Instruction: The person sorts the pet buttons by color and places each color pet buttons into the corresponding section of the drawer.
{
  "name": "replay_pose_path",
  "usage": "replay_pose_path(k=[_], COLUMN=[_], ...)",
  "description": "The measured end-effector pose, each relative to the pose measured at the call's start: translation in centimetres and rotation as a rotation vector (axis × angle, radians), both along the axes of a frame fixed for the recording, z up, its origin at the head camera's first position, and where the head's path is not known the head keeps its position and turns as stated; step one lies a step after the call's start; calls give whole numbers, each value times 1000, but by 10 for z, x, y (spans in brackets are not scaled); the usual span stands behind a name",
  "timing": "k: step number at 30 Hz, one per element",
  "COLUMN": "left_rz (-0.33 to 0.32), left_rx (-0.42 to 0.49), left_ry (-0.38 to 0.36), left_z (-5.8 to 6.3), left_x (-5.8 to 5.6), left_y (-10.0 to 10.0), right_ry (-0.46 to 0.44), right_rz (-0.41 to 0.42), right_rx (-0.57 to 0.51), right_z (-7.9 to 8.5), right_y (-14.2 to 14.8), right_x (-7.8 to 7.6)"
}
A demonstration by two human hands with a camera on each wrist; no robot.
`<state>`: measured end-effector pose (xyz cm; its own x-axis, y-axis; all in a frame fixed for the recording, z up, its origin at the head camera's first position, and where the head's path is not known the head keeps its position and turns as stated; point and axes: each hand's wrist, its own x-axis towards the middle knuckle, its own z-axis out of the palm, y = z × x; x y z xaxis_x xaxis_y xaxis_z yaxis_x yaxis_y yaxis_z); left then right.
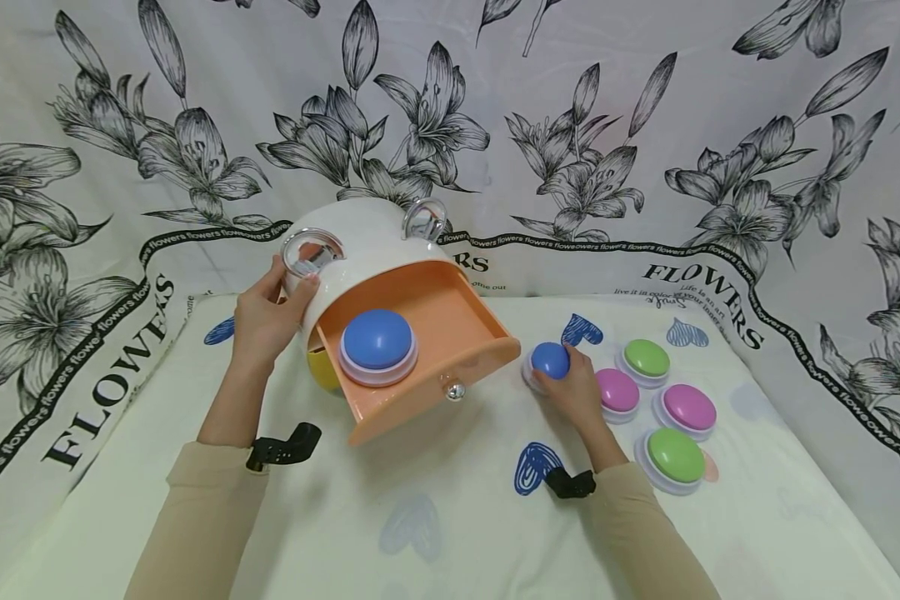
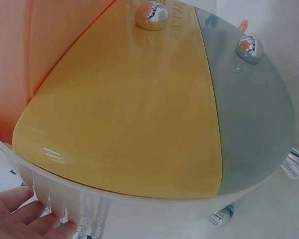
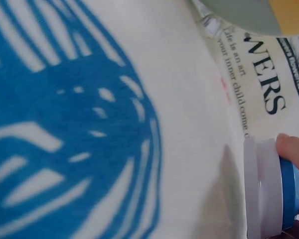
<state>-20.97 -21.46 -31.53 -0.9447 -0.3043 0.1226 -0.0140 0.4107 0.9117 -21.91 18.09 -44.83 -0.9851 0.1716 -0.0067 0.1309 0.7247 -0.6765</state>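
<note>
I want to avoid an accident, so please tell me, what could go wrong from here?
Only the left grip holds the tilted box, so it might slip. The blue button in its open drawer could then slide. The right grip is very close to a pink button and may knock it.

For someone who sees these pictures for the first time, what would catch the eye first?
Probably the glossy white case, held by the left hand, its orange drawer open with a blue-topped disc inside. To its right, the right hand grips a second blue disc, beside green discs and pink discs.
</note>
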Motion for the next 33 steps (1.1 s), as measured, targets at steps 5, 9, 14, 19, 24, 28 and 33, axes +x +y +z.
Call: replay_pose_path(k=[5, 9, 14, 19, 24, 28, 33], left_rz=[-3, -5, -4, -7, -2, -4, -6], left_rx=[-1, 2, 1, 2, 0, -3, 1], left_ry=[-2, -2, -7, -2, -11, -14, -12], left_z=[0, 0, 0, -1, 1, 1, 1], left_x=[1, 1, 0, 0, 0, 1, 0], left_y=[0, 0, -1, -1, 0, 0, -1], right_ry=[47, 99, 176, 237, 275, 290, 321], right_rz=[21, 35, 56, 67, 108, 143, 172], right_rx=[-19, -10, -2, 8, 29, 28, 29], right_z=[10, 19, 32, 51, 74, 90, 106], right_y=[2, 3, 5, 4, 3, 0, -4], right_x=[-1, -3, -5, -7, -7, -5, -5])
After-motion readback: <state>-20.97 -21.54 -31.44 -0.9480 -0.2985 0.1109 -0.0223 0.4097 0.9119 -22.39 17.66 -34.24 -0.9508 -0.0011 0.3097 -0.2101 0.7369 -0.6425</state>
